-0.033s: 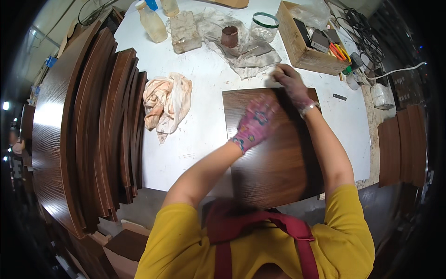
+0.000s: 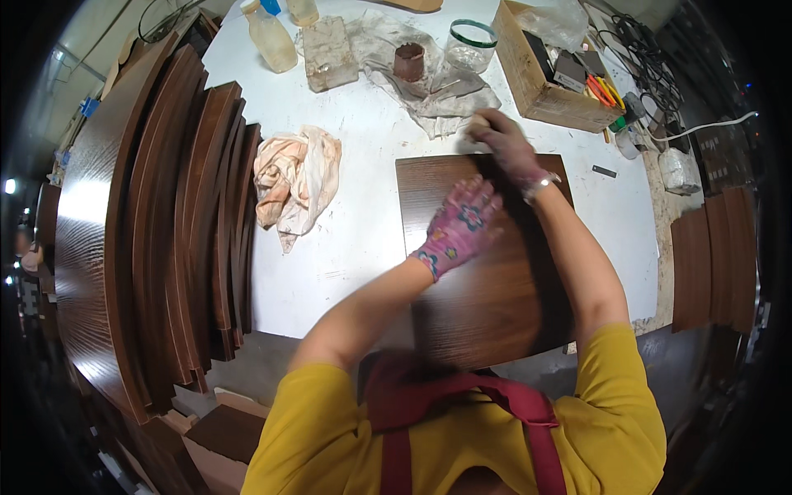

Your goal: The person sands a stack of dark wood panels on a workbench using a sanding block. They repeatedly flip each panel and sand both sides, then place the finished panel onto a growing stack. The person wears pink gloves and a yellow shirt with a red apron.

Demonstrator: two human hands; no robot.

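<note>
A dark brown wood-grain panel (image 2: pixel 487 305) lies flat on the white tabletop in front of me. My left hand (image 2: pixel 464 219), in a pink flower-patterned glove, rests on its upper part with fingers spread. At the panel's far edge, my right hand (image 2: pixel 505 147), in a soiled glove, is closed around a small pale block (image 2: pixel 476 130). The block is slightly blurred and mostly covered by the fingers, so its exact kind cannot be made out. Left of the panel lies a crumpled cream and orange-stained cloth (image 2: pixel 297 177).
Several dark panels (image 2: pixel 153 223) stand stacked along the left. Behind are a grey rag (image 2: pixel 437 103), a brown cup (image 2: pixel 408 63), a glass jar (image 2: pixel 470 49), a bottle (image 2: pixel 271 40) and a grimy block (image 2: pixel 328 54). A wooden tool box (image 2: pixel 544 103) sits far right, near a small dark strip (image 2: pixel 604 172).
My right hand has shifted left along the panel's far edge with the pale block. My left hand has moved slightly right and nearer on the panel, and shows less blur.
</note>
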